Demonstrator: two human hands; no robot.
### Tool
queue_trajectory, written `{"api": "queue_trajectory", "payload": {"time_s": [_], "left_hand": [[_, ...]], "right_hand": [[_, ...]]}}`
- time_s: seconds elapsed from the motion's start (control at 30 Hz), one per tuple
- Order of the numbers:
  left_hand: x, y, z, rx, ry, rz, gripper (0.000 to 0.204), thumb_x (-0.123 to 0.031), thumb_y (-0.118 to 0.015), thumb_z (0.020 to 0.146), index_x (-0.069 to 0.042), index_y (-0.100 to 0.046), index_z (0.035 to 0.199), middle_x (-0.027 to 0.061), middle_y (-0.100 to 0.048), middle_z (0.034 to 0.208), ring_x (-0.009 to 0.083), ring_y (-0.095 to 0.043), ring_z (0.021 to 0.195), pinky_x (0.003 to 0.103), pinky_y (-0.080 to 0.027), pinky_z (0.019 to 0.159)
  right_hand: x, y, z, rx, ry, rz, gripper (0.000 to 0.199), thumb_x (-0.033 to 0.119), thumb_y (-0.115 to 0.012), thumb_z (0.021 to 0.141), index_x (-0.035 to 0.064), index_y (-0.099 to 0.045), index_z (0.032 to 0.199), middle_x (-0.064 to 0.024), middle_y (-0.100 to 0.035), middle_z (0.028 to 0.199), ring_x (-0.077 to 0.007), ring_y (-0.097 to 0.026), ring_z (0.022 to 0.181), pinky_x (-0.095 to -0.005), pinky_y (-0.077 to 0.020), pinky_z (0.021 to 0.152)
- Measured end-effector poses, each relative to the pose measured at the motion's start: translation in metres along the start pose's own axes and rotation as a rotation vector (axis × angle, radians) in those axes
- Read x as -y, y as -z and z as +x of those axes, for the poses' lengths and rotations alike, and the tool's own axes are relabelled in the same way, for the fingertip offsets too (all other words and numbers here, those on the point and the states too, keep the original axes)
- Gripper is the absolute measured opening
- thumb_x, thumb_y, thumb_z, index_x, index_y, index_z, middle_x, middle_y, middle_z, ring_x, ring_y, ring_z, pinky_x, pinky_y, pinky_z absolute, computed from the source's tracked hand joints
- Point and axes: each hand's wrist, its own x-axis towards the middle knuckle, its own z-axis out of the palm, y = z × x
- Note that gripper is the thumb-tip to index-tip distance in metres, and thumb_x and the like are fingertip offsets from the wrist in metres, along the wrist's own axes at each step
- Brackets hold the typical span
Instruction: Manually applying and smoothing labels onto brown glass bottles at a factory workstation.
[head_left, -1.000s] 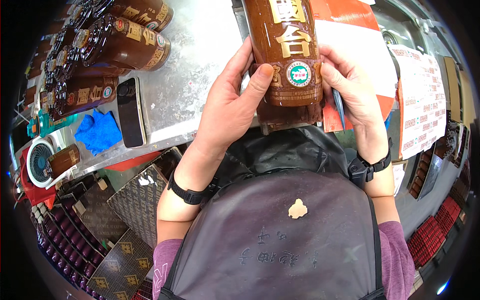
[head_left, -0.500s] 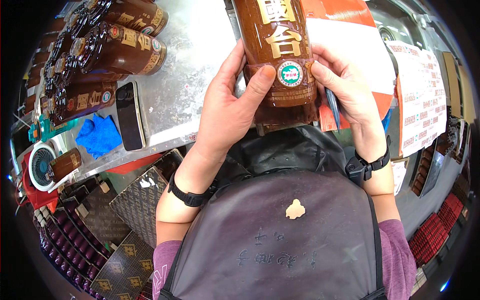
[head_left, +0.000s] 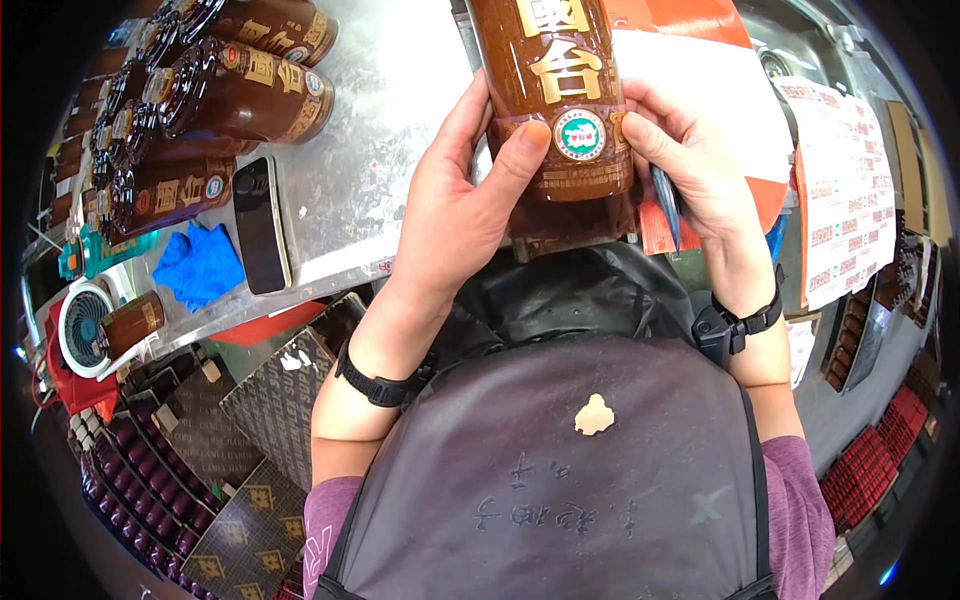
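A large glossy brown bottle (head_left: 553, 95) with gold characters lies at the near edge of the worktable, its base toward me. My left hand (head_left: 462, 185) grips its left side, the thumb pressed beside a round green-and-white sticker (head_left: 580, 135). On the other side my right hand (head_left: 690, 155) holds the bottle, its thumb at the sticker's right. A slim dark pointed tool (head_left: 665, 208), maybe tweezers, is tucked in the right palm. The fingers behind the bottle are hidden.
Several similar brown bottles (head_left: 245, 90) lie at the left. Near them are a phone (head_left: 262, 225), a blue cloth (head_left: 198, 266) and a small fan (head_left: 88, 328). A red-and-white sheet (head_left: 690, 90) and a sticker sheet (head_left: 845, 190) lie right, on the metal table (head_left: 360, 130).
The bottle and both hands sit slightly higher in the picture. My thumbs stay at the sticker and the grip looks the same.
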Motion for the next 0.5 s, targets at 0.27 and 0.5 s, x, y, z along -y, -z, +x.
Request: {"api": "queue_trajectory", "payload": {"time_s": [0.27,0.5], "left_hand": [[-0.005,-0.0015,-0.0027,0.005,-0.011,-0.072,0.07,-0.023,-0.066,0.098,0.004,-0.03,0.152,0.0111,-0.053,0.14,0.0169,-0.048,0.129,0.032,-0.036,0.111],[-0.0012,-0.0095,-0.0005,-0.001,-0.058,0.079,0.071,-0.026,-0.075,0.09,-0.001,-0.04,0.146,0.0127,-0.057,0.134,0.02,-0.052,0.125,0.035,-0.039,0.108]], "right_hand": [[0.0052,0.0078,-0.0015,0.012,-0.012,0.039,0.045,0.019,-0.07,0.094,-0.0004,-0.058,0.134,-0.0102,-0.065,0.121,-0.0141,-0.06,0.113,-0.0264,-0.0461,0.101],[0.0039,-0.0007,-0.0048,0.036,0.103,-0.075,0.053,0.017,-0.074,0.09,0.0011,-0.055,0.138,-0.0122,-0.063,0.124,-0.0137,-0.065,0.103,-0.027,-0.0522,0.093]]}}
